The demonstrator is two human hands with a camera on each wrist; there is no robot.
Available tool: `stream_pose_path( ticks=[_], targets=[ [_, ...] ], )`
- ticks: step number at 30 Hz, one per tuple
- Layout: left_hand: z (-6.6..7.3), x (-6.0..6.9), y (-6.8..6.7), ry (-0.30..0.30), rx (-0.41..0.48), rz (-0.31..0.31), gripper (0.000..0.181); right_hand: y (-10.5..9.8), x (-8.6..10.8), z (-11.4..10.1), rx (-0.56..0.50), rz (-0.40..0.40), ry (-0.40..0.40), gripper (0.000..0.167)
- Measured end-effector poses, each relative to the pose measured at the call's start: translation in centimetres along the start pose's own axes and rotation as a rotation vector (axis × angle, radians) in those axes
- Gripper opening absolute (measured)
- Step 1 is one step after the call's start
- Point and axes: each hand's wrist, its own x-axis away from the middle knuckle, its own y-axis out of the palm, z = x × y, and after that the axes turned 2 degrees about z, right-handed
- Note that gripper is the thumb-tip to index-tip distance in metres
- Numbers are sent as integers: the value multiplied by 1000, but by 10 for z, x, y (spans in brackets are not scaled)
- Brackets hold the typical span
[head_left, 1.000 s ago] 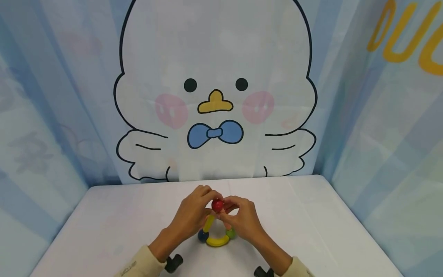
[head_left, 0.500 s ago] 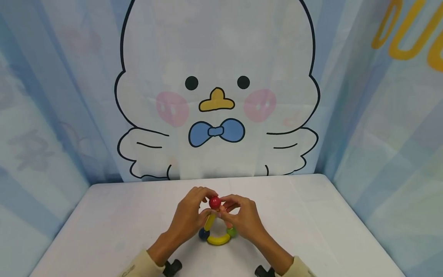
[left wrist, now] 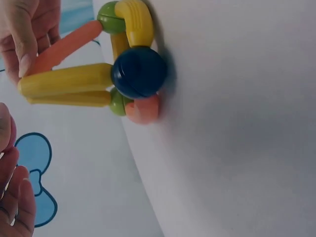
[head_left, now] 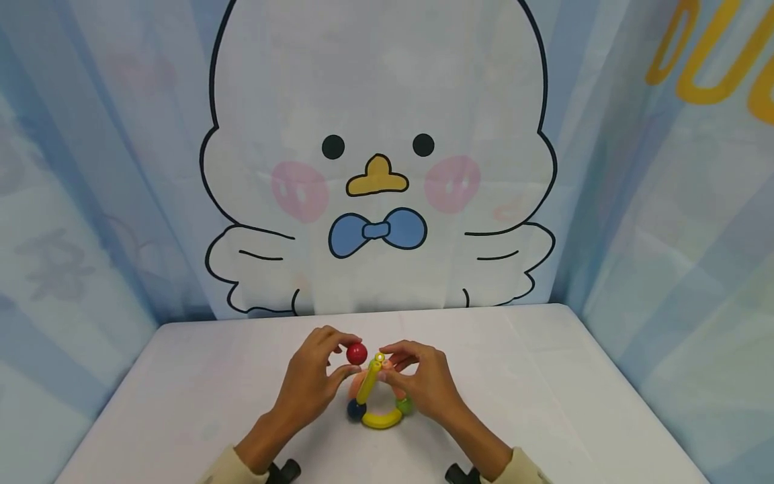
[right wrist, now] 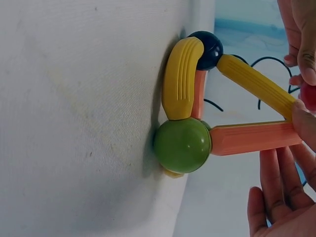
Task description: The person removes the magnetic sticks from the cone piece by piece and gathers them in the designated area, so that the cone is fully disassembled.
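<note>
A red ball (head_left: 357, 353) is pinched between the thumb and fingers of my left hand (head_left: 308, 373), just left of the top of a magnetic stick-and-ball frame. My right hand (head_left: 428, 378) pinches the upper ends of the frame's leaning sticks. In the right wrist view, a yellow stick (right wrist: 256, 86) and an orange stick (right wrist: 254, 138) meet at my right fingers. The frame's base has a dark blue ball (left wrist: 139, 72), a green ball (right wrist: 182, 145) and a curved yellow piece (right wrist: 181, 81). My right fingers partly cover the stick tops.
The frame stands on a white table (head_left: 514, 390). Behind it hangs a cloth backdrop (head_left: 375, 275) with a cartoon duck, and blue cloth walls (head_left: 677, 235) rise at both sides. Black wrist camera mounts (head_left: 462, 474) sit near the sleeves.
My left hand has drawn the red ball leftward off the stick tops, leaving a gap and exposing the stick ends. My right hand has stayed almost still at the sticks.
</note>
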Motion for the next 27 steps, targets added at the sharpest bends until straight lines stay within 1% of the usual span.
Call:
stream_pose_path(
  ticks=[8,14,21,27],
  targets=[
    [-15,8,-11,-37,-36,0,48,0,-1,-2,5,-7,13,32],
    [-27,12,-17,-67,-86,-24,49,0,-1,-1,4,-1,12,31],
    [-40,16,-19,-128,-131,-85,49,1,-2,1,3,-2,6,30],
    [-52,15,-20,-152,-170,-138,47,1,-1,1,8,-2,4,31]
  ],
)
